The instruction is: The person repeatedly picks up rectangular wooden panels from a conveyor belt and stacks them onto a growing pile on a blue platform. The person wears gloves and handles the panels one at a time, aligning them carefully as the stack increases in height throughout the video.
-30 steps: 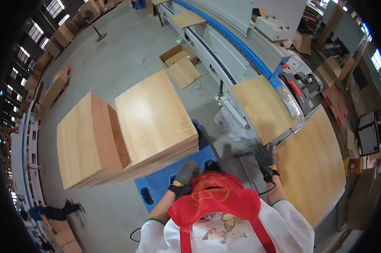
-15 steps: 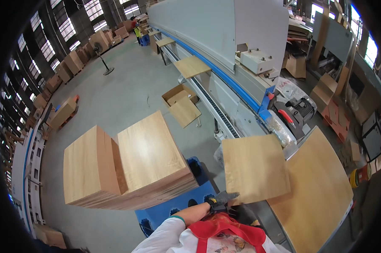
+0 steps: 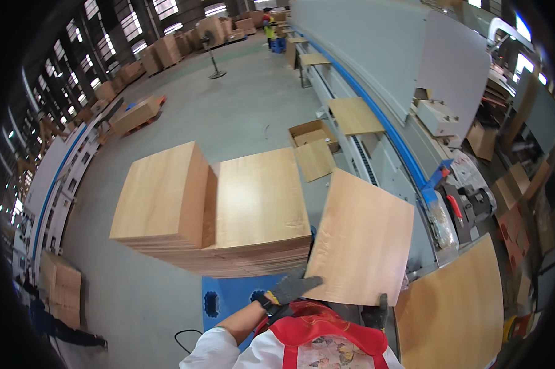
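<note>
A square, light wood-grain board (image 3: 366, 240) is held in front of me, tilted, by its near edge. My left hand (image 3: 294, 286), in a dark grey glove, grips its near left corner with the thumb on top. My right hand (image 3: 376, 312), also gloved, holds the near edge towards the right, thumb up on the face; its other fingers are hidden beneath. Just left of the board stands a low stack of similar boards (image 3: 262, 197), with a taller stack (image 3: 160, 190) beside it. Under them shows a blue plastic pallet (image 3: 234, 301).
On my right lies a wood-coloured tabletop (image 3: 455, 301). A long edge machine with a blue rail carries boards (image 3: 355, 115) away ahead. An open cardboard box (image 3: 311, 132) and a panel (image 3: 316, 160) lie beside it. A fan (image 3: 213, 61) and a distant person (image 3: 269, 27) are farther off.
The board has swung left and tilted up, off the tabletop's edge towards the stacks. My right hand now shows on its near edge. The view has turned left; a dark-clothed person appears lower left.
</note>
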A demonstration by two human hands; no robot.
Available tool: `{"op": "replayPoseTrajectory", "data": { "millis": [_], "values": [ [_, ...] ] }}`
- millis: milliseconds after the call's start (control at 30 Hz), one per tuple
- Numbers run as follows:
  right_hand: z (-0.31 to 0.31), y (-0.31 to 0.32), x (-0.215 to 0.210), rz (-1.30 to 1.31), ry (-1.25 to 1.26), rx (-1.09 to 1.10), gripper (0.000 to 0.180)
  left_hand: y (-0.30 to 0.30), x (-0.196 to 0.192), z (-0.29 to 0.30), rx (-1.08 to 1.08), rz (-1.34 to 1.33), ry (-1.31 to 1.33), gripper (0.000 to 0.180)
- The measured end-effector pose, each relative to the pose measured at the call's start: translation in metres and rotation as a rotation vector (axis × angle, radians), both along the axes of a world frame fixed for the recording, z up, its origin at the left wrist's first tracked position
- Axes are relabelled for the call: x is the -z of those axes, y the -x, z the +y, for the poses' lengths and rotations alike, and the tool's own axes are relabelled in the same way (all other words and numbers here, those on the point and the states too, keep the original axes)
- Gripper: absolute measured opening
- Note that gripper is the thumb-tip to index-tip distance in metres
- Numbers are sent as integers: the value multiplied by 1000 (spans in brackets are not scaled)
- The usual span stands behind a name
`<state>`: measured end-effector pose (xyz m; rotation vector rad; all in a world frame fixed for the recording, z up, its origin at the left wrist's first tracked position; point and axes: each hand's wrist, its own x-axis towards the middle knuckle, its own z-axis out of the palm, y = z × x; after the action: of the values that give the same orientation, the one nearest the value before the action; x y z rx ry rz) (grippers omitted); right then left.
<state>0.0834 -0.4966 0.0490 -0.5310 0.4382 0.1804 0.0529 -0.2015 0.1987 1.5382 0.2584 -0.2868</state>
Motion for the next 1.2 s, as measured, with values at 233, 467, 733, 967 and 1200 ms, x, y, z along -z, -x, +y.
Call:
{"op": "replayPoseTrajectory", "data": {
  "millis": [233,467,733,967,1200],
  "values": [
    [90,-53,-21,-170,307,-672,36,101,47,75,-999,-260,1066,69],
    [223,-57,-69,12,-39,-712,30,78,76,104,-1235,-335,623,31],
    [303,-70,-64,230,-122,-810,34,68,70,187,-652,160,-1240,46],
    [316,-89,-34,100,151,-1015,35,68,116,230,-587,294,-1150,43],
    [297,-91,-28,-750,977,-1208,53,65,104,224,-885,63,-447,29]
  ]
}}
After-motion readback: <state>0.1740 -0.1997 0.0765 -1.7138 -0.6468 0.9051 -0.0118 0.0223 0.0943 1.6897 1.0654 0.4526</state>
